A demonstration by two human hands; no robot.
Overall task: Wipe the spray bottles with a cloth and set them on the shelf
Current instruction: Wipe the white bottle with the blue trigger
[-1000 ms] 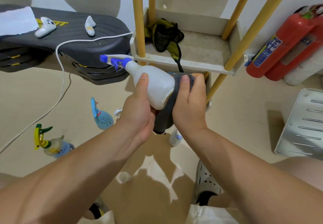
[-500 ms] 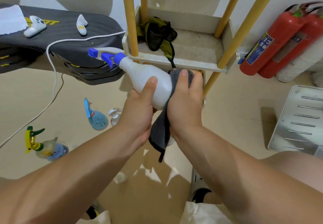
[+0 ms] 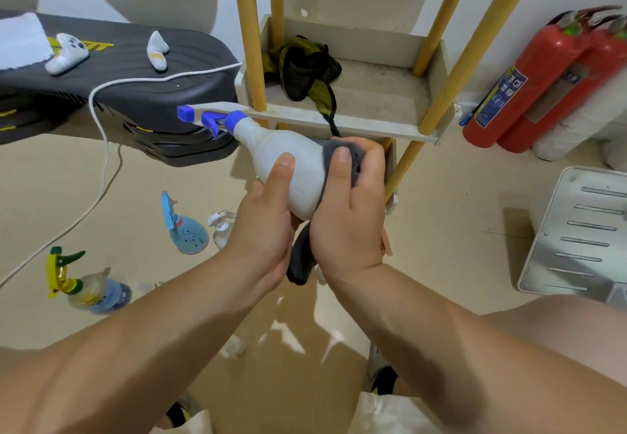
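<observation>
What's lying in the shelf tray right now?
In the shelf tray lies a crumpled dark and olive fabric bundle, its strap hanging over the front rim; no bottles. The tier below is mostly hidden behind the white spray bottle and the right hand with its grey cloth.

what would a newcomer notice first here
The white spray bottle, mid-frame: the left hand grips it while the right hand presses a dark cloth to it. Then the red fire extinguishers at right, and a blue bottle and a yellow-topped bottle on the floor at left.
</observation>
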